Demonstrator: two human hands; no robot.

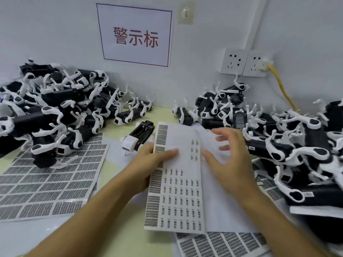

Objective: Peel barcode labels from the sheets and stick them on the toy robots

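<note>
I see my left hand (148,156) pinching the label sheet (176,182) by its left edge; my right hand (228,154), fingers spread, hovers blurred over its right side. Toy robots (55,112) pile left and right of the sheet.

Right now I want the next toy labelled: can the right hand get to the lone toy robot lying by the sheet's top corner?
Probably yes. The right hand is free, and the toy robot lies uncovered, though the held label sheet and left hand sit between them.
</note>
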